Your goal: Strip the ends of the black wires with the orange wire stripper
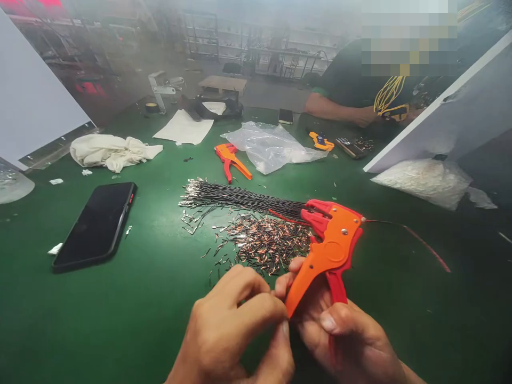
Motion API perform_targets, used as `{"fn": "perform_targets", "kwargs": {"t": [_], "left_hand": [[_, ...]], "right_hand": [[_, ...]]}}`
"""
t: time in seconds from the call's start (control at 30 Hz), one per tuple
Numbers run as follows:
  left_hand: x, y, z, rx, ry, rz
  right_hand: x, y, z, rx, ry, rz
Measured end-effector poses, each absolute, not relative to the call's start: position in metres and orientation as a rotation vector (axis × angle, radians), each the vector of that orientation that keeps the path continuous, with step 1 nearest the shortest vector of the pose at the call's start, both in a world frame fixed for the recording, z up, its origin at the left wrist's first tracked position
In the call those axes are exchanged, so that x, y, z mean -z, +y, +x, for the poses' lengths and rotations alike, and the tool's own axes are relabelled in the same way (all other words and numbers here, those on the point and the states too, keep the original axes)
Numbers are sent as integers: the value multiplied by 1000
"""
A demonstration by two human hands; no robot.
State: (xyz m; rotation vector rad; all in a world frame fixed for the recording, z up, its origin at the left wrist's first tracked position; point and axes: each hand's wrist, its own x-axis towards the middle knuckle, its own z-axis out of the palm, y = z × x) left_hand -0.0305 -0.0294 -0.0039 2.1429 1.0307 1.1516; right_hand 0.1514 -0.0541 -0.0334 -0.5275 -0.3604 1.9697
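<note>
Hands both closed: right (348,336) gripping one orange wire stripper (328,248), left (236,325) pinching its handle tip.

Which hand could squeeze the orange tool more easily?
Probably the right hand: it already wraps the handles of the orange wire stripper. The left hand only pinches at the handle's tip.

Green table (120,330), hazy shelving (256,42) perhaps behind.
</note>
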Motion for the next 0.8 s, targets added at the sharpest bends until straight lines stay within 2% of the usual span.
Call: {"fn": "perform_targets", "kwargs": {"t": [0.27, 0.57, 0.8], "left_hand": [[26, -30, -23, -915, 684, 1946], [35, -34, -14, -846, 829, 1861], [22, -30, -22, -600, 894, 1855]], "right_hand": [[37, -54, 153, -1929, -412, -549], [32, -57, 155, -2091, -345, -600], [31, -54, 153, -2086, -396, -410]]}}
